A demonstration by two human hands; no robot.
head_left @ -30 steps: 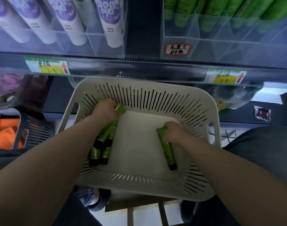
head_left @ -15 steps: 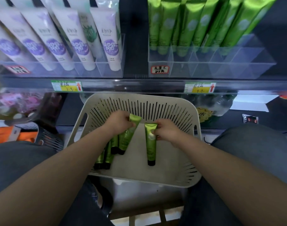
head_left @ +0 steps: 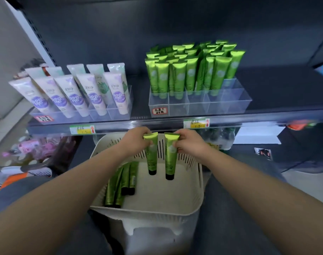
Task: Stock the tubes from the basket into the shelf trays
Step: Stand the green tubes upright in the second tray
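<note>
The left hand's (head_left: 136,142) grip is pinched together on the crimped top of one green tube (head_left: 152,157). The right hand (head_left: 190,144) pinches a second green tube (head_left: 169,159) the same way. Both tubes hang cap-down, side by side, above the basket (head_left: 146,211), just below the shelf edge (head_left: 157,124). A few spare tubes (head_left: 120,183) lie along the basket's left side. Up on the shelf, the clear tray (head_left: 199,103) holds packed standing green tubes (head_left: 190,70), with its front and right compartments apparently free. The hold is thin, so a tube could likely slip. The dangling caps may catch the shelf edge or tray wall, or topple the standing tubes.
</note>
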